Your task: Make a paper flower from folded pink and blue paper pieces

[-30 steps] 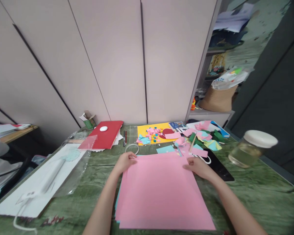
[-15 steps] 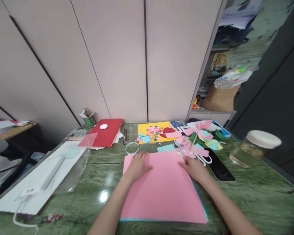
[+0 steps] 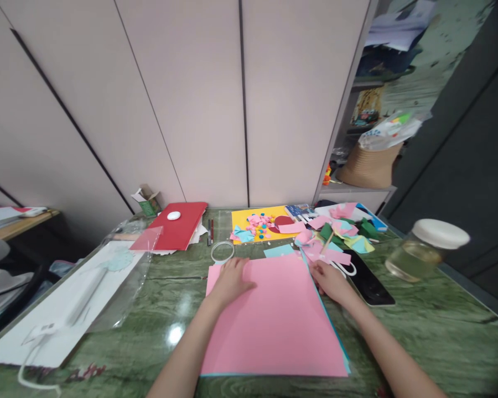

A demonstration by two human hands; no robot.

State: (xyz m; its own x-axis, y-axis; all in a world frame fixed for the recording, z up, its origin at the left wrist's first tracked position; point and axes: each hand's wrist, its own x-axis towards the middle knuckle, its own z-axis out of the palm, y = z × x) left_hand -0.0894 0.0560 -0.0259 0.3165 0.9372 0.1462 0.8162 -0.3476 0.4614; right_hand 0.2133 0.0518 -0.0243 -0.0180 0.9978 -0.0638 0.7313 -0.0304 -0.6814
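Pink paper (image 3: 276, 320) lies under my left hand (image 3: 232, 282), stretching from those fingertips back between my forearms as a flat stack. A second ago I had both hands at its far corners and the sheets were fanned out, teal poking past on the left. Now the edges sit much closer together, so I judge the stack nearly even and steady enough to stay put. Half a second ago my right hand (image 3: 330, 282) overlapped the far right corner; it has since slid outward to the side edge.

My left palm is flat and clasps nothing, thumb spread inward. My right fingers are curled at the edge (whether they pinch a sheet or only touch it, I cannot tell).

Between my hands the top sheet looks plain, smooth and uncreased. A thin line of teal paper (image 3: 345, 356) shows below my right hand along that side, and again along the near edge. Just beyond my left fingertips is a pale ring (image 3: 222, 262); right beside my other hand are white scissor handles (image 3: 355, 270), then a black phone (image 3: 375, 290).
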